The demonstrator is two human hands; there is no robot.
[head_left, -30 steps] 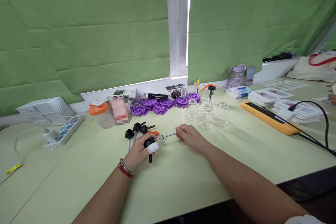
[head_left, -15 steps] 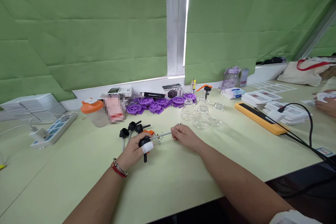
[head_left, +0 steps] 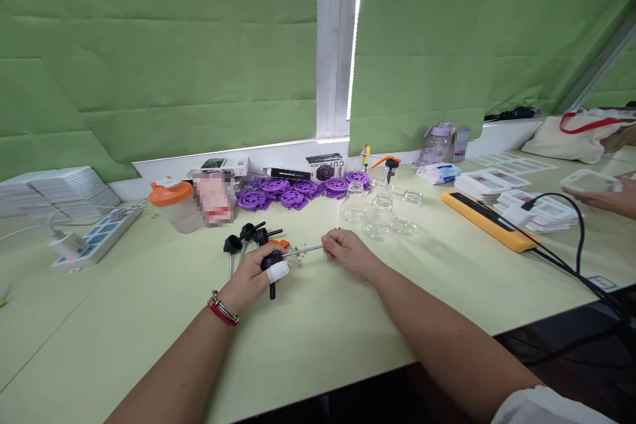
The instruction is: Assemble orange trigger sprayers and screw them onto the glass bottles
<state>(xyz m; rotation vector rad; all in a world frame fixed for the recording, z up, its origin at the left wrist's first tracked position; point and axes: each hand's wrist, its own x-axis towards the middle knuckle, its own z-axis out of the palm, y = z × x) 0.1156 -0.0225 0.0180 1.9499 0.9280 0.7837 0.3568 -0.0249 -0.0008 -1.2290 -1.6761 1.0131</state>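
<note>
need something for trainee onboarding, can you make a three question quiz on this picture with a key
1. True or false: the left hand grips a black part.

2. Pick one: the round openwork parts near the wall are
a) green
b) purple
c) white

3. Fill in the blank: the metal rod runs from the black part to the person's ____.

Key: 1 true; 2 b; 3 right hand.

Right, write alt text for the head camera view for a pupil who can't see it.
A person's left hand grips a black fitting on a metal rod, while the right hand holds the rod farther along, above a green table. Behind them are purple plastic parts and clear containers.
</note>
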